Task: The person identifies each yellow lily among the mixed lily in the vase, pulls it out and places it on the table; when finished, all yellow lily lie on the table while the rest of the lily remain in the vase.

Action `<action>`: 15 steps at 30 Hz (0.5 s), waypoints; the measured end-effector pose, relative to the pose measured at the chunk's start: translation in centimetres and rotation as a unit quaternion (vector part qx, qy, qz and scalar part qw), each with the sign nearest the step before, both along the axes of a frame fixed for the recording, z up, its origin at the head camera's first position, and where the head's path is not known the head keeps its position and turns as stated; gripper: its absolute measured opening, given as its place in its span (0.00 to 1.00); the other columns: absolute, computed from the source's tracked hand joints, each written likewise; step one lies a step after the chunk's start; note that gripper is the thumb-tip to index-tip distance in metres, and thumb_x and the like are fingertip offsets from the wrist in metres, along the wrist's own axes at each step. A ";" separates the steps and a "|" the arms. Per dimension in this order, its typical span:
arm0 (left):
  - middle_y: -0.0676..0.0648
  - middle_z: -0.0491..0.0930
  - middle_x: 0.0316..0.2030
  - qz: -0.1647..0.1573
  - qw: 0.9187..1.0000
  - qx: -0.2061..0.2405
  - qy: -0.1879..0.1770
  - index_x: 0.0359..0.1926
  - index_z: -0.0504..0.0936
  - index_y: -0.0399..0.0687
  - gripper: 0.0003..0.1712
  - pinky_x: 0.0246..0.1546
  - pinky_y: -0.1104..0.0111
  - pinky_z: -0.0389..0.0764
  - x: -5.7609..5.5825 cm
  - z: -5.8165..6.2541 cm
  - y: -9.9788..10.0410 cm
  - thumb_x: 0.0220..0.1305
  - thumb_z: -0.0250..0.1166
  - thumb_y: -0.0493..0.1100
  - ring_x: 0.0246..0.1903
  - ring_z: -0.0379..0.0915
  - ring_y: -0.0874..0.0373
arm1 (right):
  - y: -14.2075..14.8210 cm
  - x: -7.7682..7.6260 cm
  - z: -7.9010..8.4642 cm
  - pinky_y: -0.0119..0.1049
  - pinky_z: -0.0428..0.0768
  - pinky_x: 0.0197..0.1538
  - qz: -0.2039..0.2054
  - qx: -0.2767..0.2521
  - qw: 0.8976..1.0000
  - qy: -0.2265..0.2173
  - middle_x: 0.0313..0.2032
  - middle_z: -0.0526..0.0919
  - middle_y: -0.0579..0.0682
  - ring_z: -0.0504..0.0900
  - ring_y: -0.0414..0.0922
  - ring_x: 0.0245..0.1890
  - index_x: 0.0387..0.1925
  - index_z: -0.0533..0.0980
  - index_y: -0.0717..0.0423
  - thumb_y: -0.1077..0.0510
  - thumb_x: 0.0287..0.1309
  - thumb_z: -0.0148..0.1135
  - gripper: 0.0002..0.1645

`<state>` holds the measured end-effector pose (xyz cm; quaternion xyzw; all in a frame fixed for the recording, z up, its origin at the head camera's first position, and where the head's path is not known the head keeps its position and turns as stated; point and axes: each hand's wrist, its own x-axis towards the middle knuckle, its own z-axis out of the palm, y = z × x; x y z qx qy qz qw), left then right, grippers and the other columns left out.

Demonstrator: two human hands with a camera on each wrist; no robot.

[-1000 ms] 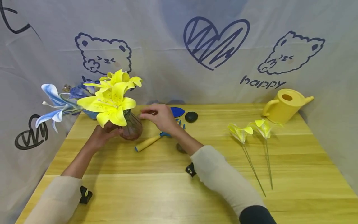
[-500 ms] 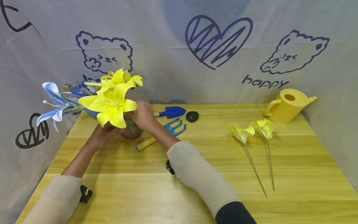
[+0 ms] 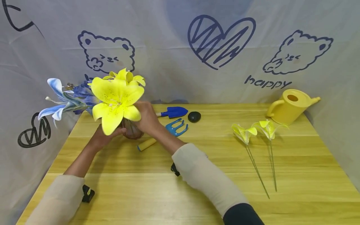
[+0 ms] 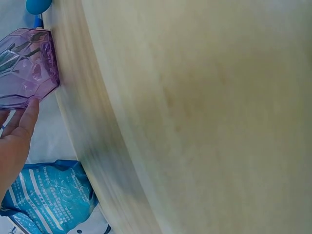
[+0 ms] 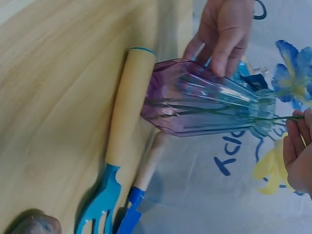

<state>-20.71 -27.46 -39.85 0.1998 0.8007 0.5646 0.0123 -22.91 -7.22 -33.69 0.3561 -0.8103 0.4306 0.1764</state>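
Observation:
A glass vase point(image 5: 195, 102), pink at the base and blue-green at the neck, stands at the back left with several stems inside. My left hand point(image 3: 104, 138) holds its side, thumb and fingers around the glass. At the mouth, my right hand point(image 3: 148, 118) pinches a green stem point(image 5: 285, 117), as the right wrist view shows. A large yellow lily point(image 3: 118, 101) faces the head camera and covers the vase's neck and part of both hands. Another yellow lily point(image 3: 138, 79) is behind it. To the left, a blue-and-white lily point(image 3: 63, 103) leans out beside purple-blue blossoms point(image 3: 84, 92).
Right of the vase lie a blue hand fork point(image 3: 176, 127) with a wooden handle, a blue trowel point(image 3: 176, 112) and a black stone point(image 3: 194, 117). Two yellow lilies point(image 3: 257, 131) lie farther right, before a yellow watering can point(image 3: 291, 106). A blue packet point(image 4: 51, 197) is near my left hand.
My right hand has moved left, from beside the vase to the stem at its mouth. The front yellow lily has turned towards the head camera and shifted slightly right. My left hand stays on the vase.

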 end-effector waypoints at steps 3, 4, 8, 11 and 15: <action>0.41 0.66 0.50 -0.004 1.000 -0.008 0.010 0.60 0.60 0.44 0.30 0.44 0.64 0.70 -0.1 0.0 0.1 0.57 0.57 0.29 0.47 0.65 0.56 | 0.9 0.4 0.7 0.23 0.68 0.41 0.006 -0.027 1.000 0.013 0.32 0.77 0.52 0.75 0.42 0.35 0.39 0.74 0.62 0.64 0.53 0.57 0.10; 0.42 0.68 0.47 0.009 1.000 -0.019 0.003 0.58 0.63 0.43 0.27 0.42 0.63 0.71 -0.1 -0.1 0.0 0.57 0.58 0.32 0.44 0.67 0.57 | 1.3 0.6 1.0 0.23 0.68 0.44 0.004 -0.038 0.999 0.022 0.33 0.76 0.53 0.74 0.43 0.37 0.39 0.72 0.63 0.64 0.53 0.57 0.10; 0.42 0.74 0.44 0.052 0.995 -0.086 -0.012 0.53 0.70 0.41 0.21 0.37 0.64 0.74 -0.6 -1.2 -0.6 0.59 0.59 0.41 0.41 0.70 0.59 | 3.2 1.6 2.3 0.24 0.68 0.49 0.037 -0.121 0.992 0.025 0.41 0.74 0.57 0.73 0.45 0.45 0.45 0.68 0.67 0.64 0.51 0.60 0.19; 0.37 0.72 0.49 0.065 0.990 -0.121 -0.032 0.56 0.69 0.39 0.27 0.40 0.60 0.75 -0.8 -1.6 -0.9 0.60 0.58 0.48 0.46 0.70 0.50 | 4.9 2.6 3.7 0.28 0.71 0.47 0.069 -0.183 0.980 0.039 0.39 0.73 0.60 0.74 0.48 0.43 0.44 0.66 0.69 0.69 0.50 0.59 0.18; 0.37 0.63 0.58 0.067 0.990 -0.103 -0.062 0.64 0.58 0.43 0.35 0.48 0.52 0.68 -0.8 -1.7 -1.0 0.59 0.57 0.50 0.56 0.60 0.43 | 7.5 4.3 6.0 0.33 0.72 0.46 0.085 -0.226 0.966 0.091 0.36 0.71 0.64 0.73 0.55 0.39 0.41 0.64 0.73 0.77 0.46 0.56 0.17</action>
